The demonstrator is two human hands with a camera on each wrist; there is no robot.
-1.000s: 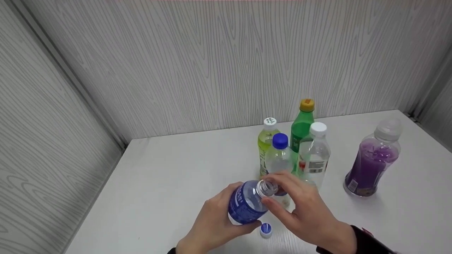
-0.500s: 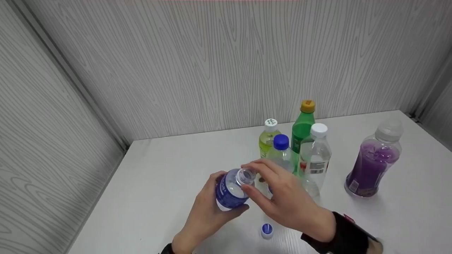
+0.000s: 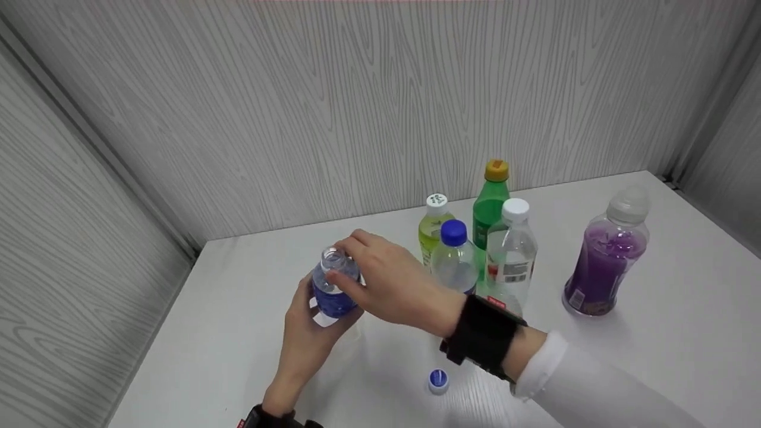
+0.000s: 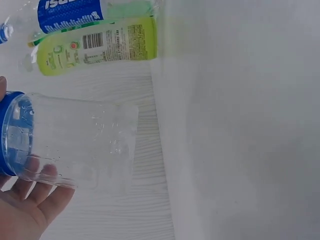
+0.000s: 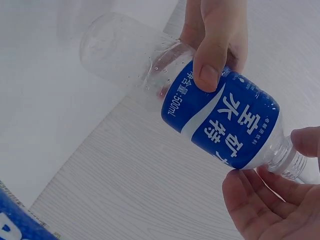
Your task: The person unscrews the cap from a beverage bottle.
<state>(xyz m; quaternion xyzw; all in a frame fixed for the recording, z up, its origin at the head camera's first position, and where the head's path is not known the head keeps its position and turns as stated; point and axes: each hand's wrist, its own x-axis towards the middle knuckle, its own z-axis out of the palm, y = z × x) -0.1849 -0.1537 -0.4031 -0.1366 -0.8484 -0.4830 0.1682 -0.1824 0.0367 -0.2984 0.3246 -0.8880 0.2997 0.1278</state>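
An uncapped clear plastic drink bottle [image 3: 335, 300] with a blue label is held up over the table, mouth upward and slightly tilted. My left hand [image 3: 303, 333] grips it around the label; in the right wrist view that thumb [image 5: 209, 70] presses on the label. At the neck, my right hand [image 3: 392, 282] has its thumb [image 5: 306, 141] on one side and fingers on the other. The left wrist view shows the clear lower body [image 4: 85, 142], with only droplets visible inside. A blue-and-white bottle cap [image 3: 438, 380] lies on the table nearer me.
Right of the hands stand a blue-capped bottle [image 3: 454, 261], a yellow-green bottle [image 3: 429, 235], a green bottle [image 3: 490, 205] with an orange cap, and a clear white-capped bottle [image 3: 512, 255]. A bottle of purple liquid [image 3: 600, 270] stands farther right. Panelled walls [image 3: 333, 119] enclose the table.
Both hands have carried the bottle leftward and farther from me, and it stands more upright. The head view has shifted slightly. The loose cap and standing bottles stay in place on the table.
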